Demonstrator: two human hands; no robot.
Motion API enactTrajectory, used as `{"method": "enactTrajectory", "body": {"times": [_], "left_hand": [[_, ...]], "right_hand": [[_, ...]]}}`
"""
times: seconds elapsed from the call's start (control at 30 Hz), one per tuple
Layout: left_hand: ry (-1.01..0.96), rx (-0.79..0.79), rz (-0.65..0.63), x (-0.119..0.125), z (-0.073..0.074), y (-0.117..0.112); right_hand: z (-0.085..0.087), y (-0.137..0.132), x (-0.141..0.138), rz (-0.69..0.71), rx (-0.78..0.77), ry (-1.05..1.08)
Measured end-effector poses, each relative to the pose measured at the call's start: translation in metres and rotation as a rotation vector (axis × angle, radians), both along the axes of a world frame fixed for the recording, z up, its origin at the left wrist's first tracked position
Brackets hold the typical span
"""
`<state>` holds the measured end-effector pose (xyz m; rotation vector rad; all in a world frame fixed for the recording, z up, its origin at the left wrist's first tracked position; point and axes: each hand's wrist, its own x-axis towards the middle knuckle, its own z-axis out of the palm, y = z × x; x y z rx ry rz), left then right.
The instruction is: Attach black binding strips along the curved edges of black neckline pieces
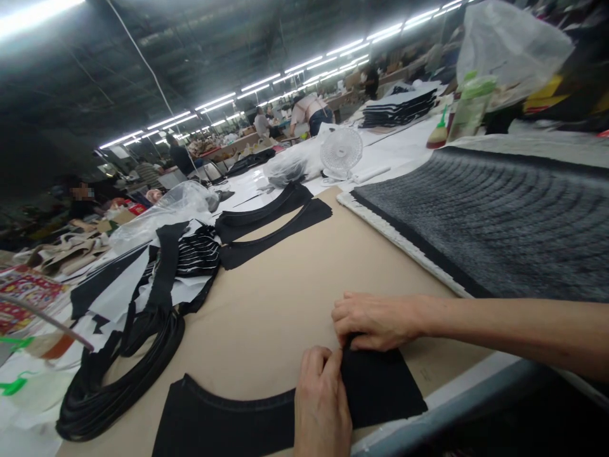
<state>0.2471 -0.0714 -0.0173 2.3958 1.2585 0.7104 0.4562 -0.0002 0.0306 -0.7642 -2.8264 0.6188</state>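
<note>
A black cut fabric piece [228, 419] with a curved upper edge lies on the tan board [285, 292] near the table's front edge. My left hand [321, 400] rests on its middle, fingers bent and pinching the upper edge. My right hand [375, 320] comes in from the right, fingers curled and pressed on the same edge right beside the left fingertips. The right part of the black fabric piece shows between the two hands.
Two more curved black pieces [271, 222] lie farther up the board. A coil of black trim [118, 374], striped fabric [197, 251] and clear plastic bags [166, 209] sit at left. A grey textured mat [499, 216] fills the right. A small white fan [341, 151] stands behind; people work beyond.
</note>
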Motion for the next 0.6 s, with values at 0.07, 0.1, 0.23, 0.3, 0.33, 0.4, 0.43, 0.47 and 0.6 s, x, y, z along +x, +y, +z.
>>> {"method": "enactTrajectory", "body": {"times": [0.07, 0.1, 0.23, 0.3, 0.33, 0.4, 0.43, 0.47, 0.6], "left_hand": [[0.061, 0.058, -0.032, -0.002, -0.006, -0.002], [0.09, 0.102, -0.028, -0.002, -0.011, -0.004], [0.161, 0.312, 0.029, -0.002, -0.029, -0.013], [0.182, 0.37, 0.036, -0.002, -0.033, -0.016], [0.189, 0.378, 0.042, -0.002, -0.033, -0.016], [0.203, 0.362, 0.052, 0.0, -0.031, -0.017], [0.21, 0.345, 0.057, 0.001, -0.029, -0.016], [0.218, 0.329, 0.061, 0.003, -0.027, -0.016], [0.266, 0.352, 0.068, 0.007, -0.025, -0.014]], "right_hand": [[-0.003, -0.002, 0.003, 0.015, 0.04, 0.028], [-0.004, -0.002, 0.005, 0.026, 0.063, 0.039], [-0.01, -0.004, 0.01, 0.071, 0.145, 0.051], [-0.012, -0.006, 0.013, 0.087, 0.18, 0.051], [-0.012, -0.007, 0.013, 0.093, 0.196, 0.052], [-0.014, -0.008, 0.015, 0.097, 0.225, 0.045], [-0.014, -0.009, 0.015, 0.098, 0.238, 0.042], [-0.014, -0.01, 0.016, 0.098, 0.25, 0.04], [-0.013, -0.011, 0.018, 0.095, 0.277, 0.04]]}}
